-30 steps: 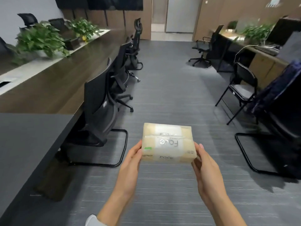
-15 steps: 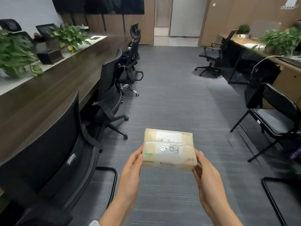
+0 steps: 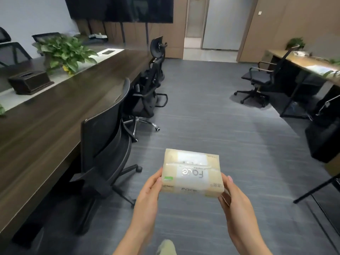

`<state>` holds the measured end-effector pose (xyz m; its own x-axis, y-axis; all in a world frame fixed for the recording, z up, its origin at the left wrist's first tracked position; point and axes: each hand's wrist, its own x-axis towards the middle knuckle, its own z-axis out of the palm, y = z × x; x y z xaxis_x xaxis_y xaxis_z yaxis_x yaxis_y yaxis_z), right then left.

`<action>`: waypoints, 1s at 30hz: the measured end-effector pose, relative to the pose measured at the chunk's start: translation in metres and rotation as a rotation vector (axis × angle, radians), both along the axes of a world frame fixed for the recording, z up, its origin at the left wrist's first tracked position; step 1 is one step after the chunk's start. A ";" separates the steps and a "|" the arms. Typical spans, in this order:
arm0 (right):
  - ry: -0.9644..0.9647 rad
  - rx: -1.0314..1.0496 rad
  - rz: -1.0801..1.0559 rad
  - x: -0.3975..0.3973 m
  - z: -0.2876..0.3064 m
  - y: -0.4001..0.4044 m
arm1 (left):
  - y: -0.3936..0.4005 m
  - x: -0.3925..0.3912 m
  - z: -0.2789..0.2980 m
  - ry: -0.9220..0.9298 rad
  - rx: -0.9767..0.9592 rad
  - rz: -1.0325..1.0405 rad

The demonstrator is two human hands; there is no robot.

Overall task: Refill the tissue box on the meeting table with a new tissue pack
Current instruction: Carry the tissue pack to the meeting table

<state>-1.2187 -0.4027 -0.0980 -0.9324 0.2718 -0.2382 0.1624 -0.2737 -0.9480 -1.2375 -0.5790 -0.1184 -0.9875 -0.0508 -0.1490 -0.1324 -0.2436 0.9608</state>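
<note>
A beige tissue pack point(image 3: 192, 173) with a white label is held out in front of me over the grey floor. My left hand point(image 3: 149, 196) grips its left end and my right hand point(image 3: 234, 201) grips its right end. A dark tissue box point(image 3: 30, 82) with a slot in its top stands far off to the left on the long dark meeting table point(image 3: 55, 115), on the pale strip along the table's middle.
A leafy plant point(image 3: 65, 51) stands just behind the tissue box. Black office chairs point(image 3: 108, 150) line the table's near side. More chairs point(image 3: 261, 80) and a desk point(image 3: 301, 61) stand at the right. A doorway point(image 3: 211, 24) is straight ahead. My shoe tip point(image 3: 165, 247) shows below.
I have walked forward along the table: chairs and plants slid past on the left and the dark tissue box came closer. Both hands keep the same hold on the pack.
</note>
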 end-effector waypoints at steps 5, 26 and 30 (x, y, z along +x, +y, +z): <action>0.055 0.001 -0.019 -0.171 0.031 0.008 | 0.011 -0.178 0.027 0.069 0.003 0.005; 0.094 0.013 0.319 -0.787 0.046 0.025 | 0.031 -0.714 0.047 0.036 0.037 0.377; 0.085 0.030 0.460 -0.870 0.046 -0.015 | 0.000 -0.772 0.048 0.023 0.037 0.524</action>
